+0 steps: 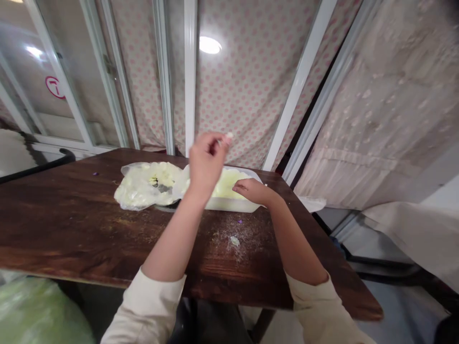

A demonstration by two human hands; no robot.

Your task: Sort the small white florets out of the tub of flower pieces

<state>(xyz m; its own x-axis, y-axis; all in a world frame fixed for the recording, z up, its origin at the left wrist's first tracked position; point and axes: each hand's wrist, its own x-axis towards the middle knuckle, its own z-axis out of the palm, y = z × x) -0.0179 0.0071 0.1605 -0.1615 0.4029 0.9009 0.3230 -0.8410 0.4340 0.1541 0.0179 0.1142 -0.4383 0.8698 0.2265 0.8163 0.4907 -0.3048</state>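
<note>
My left hand (pixel 209 160) is raised above the table, its thumb and fingers pinched on a small whitish piece (pixel 230 135) too blurred to name. Lower and to the right, my right hand (pixel 254 190) reaches over the right side of a pale plastic tub (pixel 233 205). Its fingers point left, loosely extended, and I see nothing held in them. Pale yellow contents (pixel 224 184) fill much of the tub, and my left forearm hides its left end. Beside the tub on the left lies a clear plastic bag (pixel 131 195) with pale yellow-white pieces in and around it.
The dark wooden table (pixel 79 224) bears a whitish crumb (pixel 234 241) amid scattered powder and a tiny purple bit (pixel 240 221). A greenish plastic bag (pixel 39 310) is below the table's left front edge. White-framed panels with dotted curtains (pixel 247 95) stand behind the table.
</note>
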